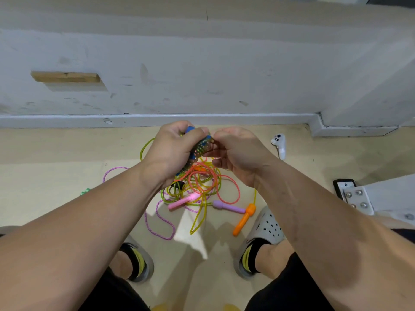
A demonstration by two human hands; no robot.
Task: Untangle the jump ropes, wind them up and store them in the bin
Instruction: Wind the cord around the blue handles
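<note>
— Head view, the only one. Where to look for the ropes?

— Two places. Up between both hands, over the floor (67,149): the blue-handled rope (201,147), gripped by the left hand (173,149), fingers clenched round both handles with cord coiled tight across them. Met from the other side by the right hand (238,151), fingers curled, apparently pinching the cord at the coil; cannot tell which strand.

— And the rest?

— Down below, between the grey clogs (267,225) and the skirting (157,120): the tangle (197,187). Glossy translucent tubing in yellow-green and coral, looped over itself, plus a matte braided purple cord (161,223) trailing out leftwards. Smooth moulded grips poking out: a pink handle (182,203), a lilac handle (226,206), an orange handle (243,219).

— Handling?

— Light, probably. Tubing likely springy and slick, prone to uncoiling once let go; braided cord softer, limper, less slippery. Best taken by a handle, rigid and easy to close fingers round, then followed along the cord loop by loop rather than yanked.

— Anything else lying about?

— White controller (279,144) near the skirting, well apart from the pile. No bin in view.
</note>
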